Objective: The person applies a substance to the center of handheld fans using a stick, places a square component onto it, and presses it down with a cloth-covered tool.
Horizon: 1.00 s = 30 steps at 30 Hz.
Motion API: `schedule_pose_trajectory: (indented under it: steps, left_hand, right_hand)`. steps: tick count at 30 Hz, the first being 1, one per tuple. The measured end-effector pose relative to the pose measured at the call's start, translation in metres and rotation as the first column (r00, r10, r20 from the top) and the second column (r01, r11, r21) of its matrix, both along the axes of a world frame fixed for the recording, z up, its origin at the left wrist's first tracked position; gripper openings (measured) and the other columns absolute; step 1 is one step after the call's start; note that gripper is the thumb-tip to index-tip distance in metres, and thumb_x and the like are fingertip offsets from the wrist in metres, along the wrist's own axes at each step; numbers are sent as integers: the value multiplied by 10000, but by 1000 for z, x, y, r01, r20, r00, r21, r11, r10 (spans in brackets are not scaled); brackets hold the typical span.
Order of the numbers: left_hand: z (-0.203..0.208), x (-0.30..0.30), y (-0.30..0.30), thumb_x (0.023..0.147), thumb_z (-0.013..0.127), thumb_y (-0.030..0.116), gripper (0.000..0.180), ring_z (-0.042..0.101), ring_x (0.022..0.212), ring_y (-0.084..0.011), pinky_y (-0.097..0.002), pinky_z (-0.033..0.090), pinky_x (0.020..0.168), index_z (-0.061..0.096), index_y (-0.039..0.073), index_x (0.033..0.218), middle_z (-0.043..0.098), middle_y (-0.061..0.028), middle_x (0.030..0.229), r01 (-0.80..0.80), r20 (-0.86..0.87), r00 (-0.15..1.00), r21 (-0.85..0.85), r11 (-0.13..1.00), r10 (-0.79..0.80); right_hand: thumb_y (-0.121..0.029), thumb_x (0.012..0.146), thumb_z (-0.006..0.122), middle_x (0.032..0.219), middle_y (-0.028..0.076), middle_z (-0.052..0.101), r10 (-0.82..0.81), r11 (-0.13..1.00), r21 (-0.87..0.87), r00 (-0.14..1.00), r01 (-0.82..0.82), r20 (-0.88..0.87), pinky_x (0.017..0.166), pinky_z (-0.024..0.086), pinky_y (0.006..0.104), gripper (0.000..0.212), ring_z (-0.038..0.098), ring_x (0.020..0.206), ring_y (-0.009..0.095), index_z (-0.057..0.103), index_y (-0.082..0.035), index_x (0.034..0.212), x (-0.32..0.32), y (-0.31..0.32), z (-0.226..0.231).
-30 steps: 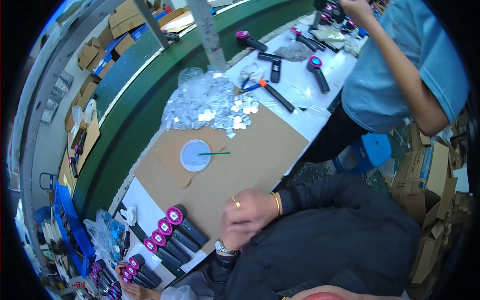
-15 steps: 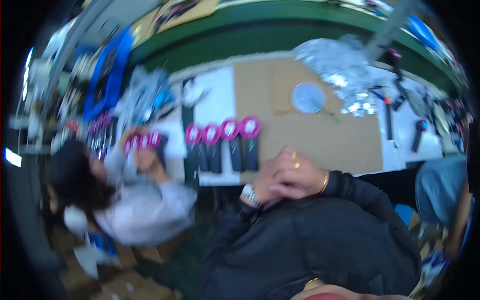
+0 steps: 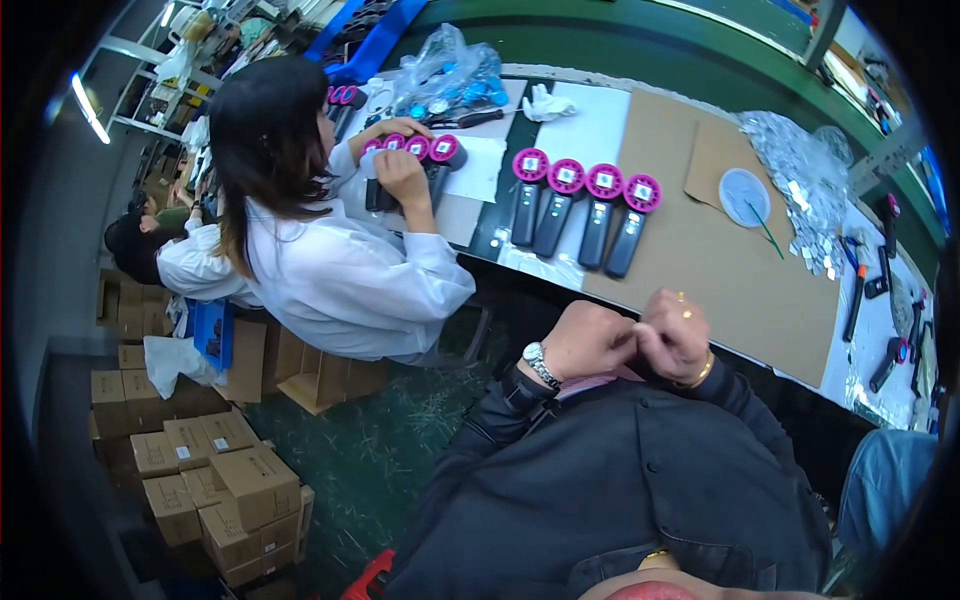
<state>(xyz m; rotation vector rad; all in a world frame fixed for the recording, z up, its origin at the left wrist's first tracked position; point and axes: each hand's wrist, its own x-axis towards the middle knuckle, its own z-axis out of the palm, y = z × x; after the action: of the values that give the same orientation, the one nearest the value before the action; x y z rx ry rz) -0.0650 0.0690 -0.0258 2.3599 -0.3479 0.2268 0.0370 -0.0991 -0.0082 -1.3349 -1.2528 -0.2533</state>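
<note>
My left hand [image 3: 588,338], with a watch on its wrist, and my right hand [image 3: 676,335], with rings and a bracelet, meet in front of my body by the table's front edge. Both have curled fingers, the fingertips touching or nearly so. Whether anything small lies between them is hidden. Nearest to them on the table is a row of black-handled devices with pink round heads [image 3: 604,182], lying side by side with the handles toward me. A white square label sits on each head.
A brown board [image 3: 740,270] covers the table ahead, bearing a round white lid or dish [image 3: 745,197] with a green stick. Beyond is a heap of small silvery pieces [image 3: 800,180]. At left a co-worker [image 3: 330,250] handles similar devices. Cartons [image 3: 250,485] are stacked on the floor.
My hands have gone from clasped over each other to side by side, fingertips meeting. The view has turned left, so the co-worker and cartons show more fully.
</note>
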Motion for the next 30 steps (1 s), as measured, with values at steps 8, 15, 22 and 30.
schedule_pose_trajectory:
  steps: [8,15,22,30]
  left_hand:
    - [1,3,85,927,782,129,320,570,525,-327,-414,414,496,589,52,683,580,-122,639,-398,101,905,-147,906,414]
    - [3,24,138,931,798,1,159,440,462,-188,-350,363,484,657,29,861,516,-37,600,-658,116,690,-311,686,715]
    - [12,49,163,869,867,70,298,667,803,-264,-377,525,689,777,31,1150,691,-116,964,-723,231,641,-138,677,732]
    - [13,74,166,853,895,177,346,537,1301,-350,-498,403,1076,804,123,1182,637,-139,1330,-661,398,694,22,750,600]
  right_hand:
    - [9,1005,663,626,108,389,-476,816,-416,875,403,-85,533,299,422,379,421,518,265,443,-23,698,14,-43,-42]
    - [-2,1026,636,630,112,391,-597,711,-532,795,460,-110,537,287,423,362,410,519,274,461,-20,709,15,-57,-69]
    - [5,1001,642,647,121,413,-550,667,-563,832,487,67,536,302,437,312,438,535,304,482,-26,734,17,-53,-76]
    - [11,952,671,671,134,417,-510,706,-540,858,459,63,530,311,446,275,444,539,322,485,-27,753,18,-50,-72]
